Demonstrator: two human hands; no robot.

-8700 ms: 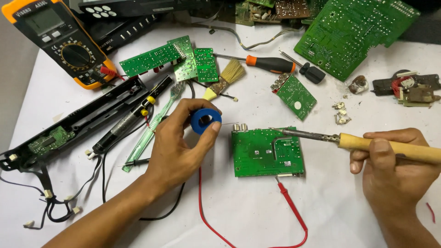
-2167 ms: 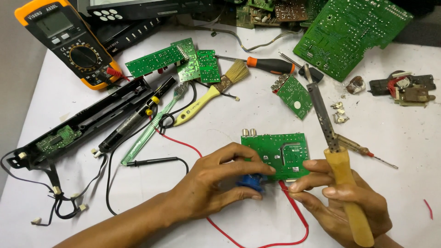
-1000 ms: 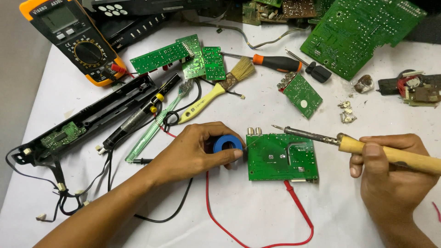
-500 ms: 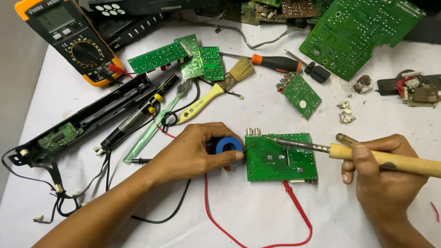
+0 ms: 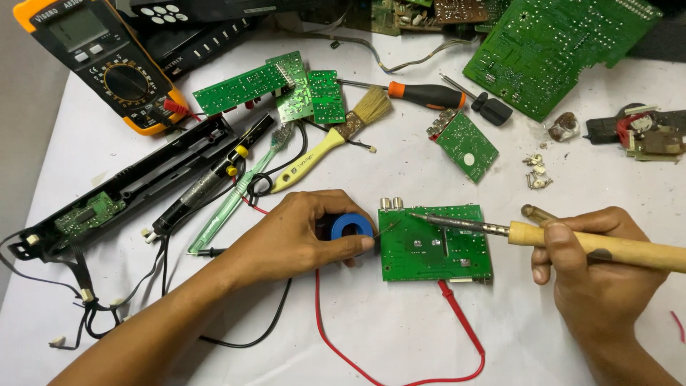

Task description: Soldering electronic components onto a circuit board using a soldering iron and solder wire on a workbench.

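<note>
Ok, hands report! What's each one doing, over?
Left hand grips blue solder spool, wire fed toward board. Right hand holds wooden-handled soldering iron, tip over small green circuit board. Red probe lead lies just below board.

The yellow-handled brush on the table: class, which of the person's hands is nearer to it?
Left. The left hand, gripping the blue solder spool, lies just below the yellow-handled brush. The right hand, holding the soldering iron, is far off to the brush's lower right.

White-covered worktable [image 5: 400, 343] (evenly lit), grey floor [image 5: 25, 143] at left.
</note>
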